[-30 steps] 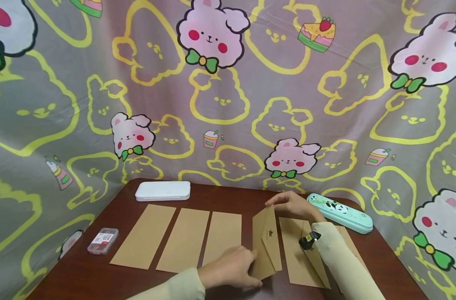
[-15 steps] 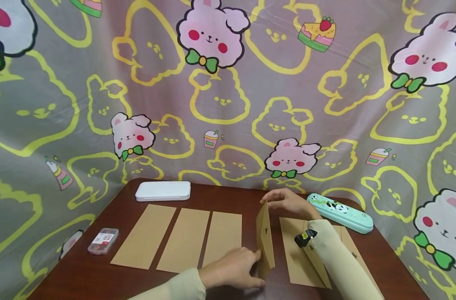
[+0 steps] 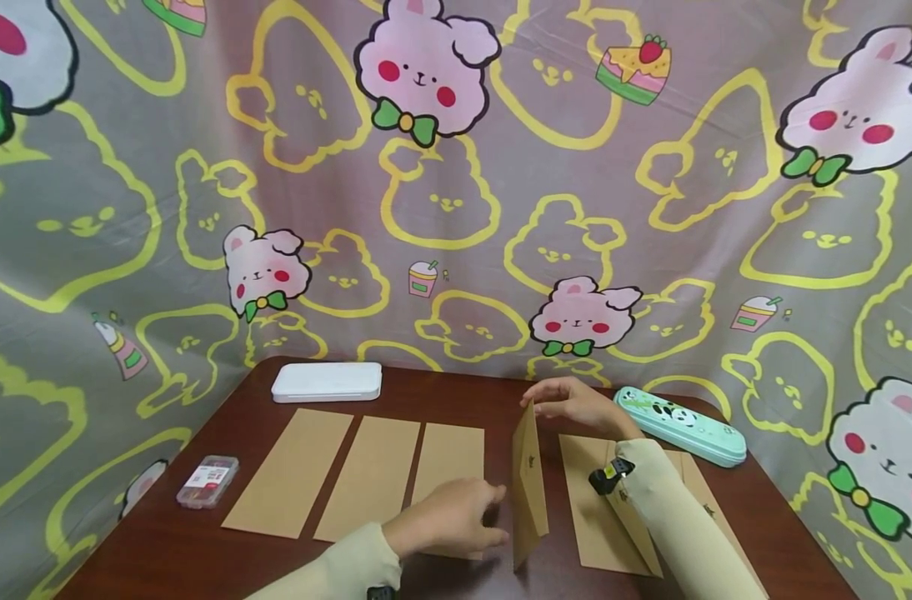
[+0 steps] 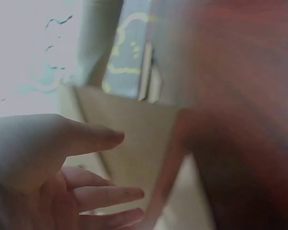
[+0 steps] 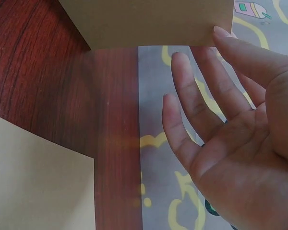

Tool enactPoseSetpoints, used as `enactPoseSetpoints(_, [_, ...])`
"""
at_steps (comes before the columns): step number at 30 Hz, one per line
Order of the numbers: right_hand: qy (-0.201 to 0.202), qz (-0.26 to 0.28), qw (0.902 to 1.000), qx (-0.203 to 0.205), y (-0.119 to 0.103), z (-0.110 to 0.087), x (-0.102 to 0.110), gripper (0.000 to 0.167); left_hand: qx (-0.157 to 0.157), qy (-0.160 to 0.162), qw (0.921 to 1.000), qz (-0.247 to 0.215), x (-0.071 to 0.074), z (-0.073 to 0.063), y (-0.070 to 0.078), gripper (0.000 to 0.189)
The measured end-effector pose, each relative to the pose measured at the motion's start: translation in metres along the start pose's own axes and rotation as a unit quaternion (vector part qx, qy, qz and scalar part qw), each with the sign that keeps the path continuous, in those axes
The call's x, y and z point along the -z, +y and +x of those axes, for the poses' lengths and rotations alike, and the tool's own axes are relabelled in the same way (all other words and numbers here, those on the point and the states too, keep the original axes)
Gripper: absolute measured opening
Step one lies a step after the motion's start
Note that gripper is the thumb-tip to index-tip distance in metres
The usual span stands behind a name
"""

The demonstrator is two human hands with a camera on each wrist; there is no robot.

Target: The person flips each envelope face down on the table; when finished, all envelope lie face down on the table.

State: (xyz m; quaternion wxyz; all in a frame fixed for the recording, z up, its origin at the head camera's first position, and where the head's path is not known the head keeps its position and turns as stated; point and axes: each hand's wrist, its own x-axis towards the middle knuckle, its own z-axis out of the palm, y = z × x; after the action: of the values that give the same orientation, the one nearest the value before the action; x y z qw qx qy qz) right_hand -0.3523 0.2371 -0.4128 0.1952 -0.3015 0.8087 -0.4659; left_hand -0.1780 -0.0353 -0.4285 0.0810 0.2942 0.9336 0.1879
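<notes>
My right hand [image 3: 576, 407] pinches the upper corner of a brown kraft envelope [image 3: 529, 487], which stands on edge, its flap side with a small dark print facing right. In the right wrist view the thumb lies on the corner of the envelope [image 5: 153, 24], with the index finger partly hidden behind it. My left hand [image 3: 454, 518] is just left of the envelope and apart from it, above the lower end of a flat envelope [image 3: 448, 462]. Loosely spread fingers of the left hand [image 4: 33, 158] show in the left wrist view, holding nothing.
Two more envelopes [image 3: 289, 473] [image 3: 369, 479] lie flat to the left. Others, one an envelope [image 3: 594, 508] with its flap side up, lie under the right forearm. A white case [image 3: 326, 382], a small clear box [image 3: 207, 482] and a mint panda pencil case [image 3: 681, 427] sit around them.
The envelope has turned more edge-on and upright under my right hand. My left hand has let go of its lower end and drawn back leftward.
</notes>
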Motion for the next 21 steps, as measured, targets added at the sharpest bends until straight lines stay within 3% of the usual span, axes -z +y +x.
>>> enactPoseSetpoints(5, [0.004,0.001,1.0000,-0.004,-0.002,-0.001,0.000,0.036,0.003,0.021,0.9985,-0.050,0.026,0.000,-0.005,0.051])
enactPoseSetpoints(9, [0.005,0.002,1.0000,-0.006,-0.002,-0.001,-0.001,0.034,-0.012,0.041,0.9962,-0.076,0.038,0.002,-0.003,0.051])
enactPoseSetpoints(15, [0.003,0.003,1.0000,0.003,-0.001,0.002,-0.004,0.035,-0.029,0.050,0.9939,-0.094,0.040,0.009,0.007,0.056])
enactPoseSetpoints(21, [0.001,0.011,0.9999,0.000,-0.004,0.004,-0.005,0.038,-0.023,0.079,0.9944,-0.066,0.038,0.018,0.022,0.038])
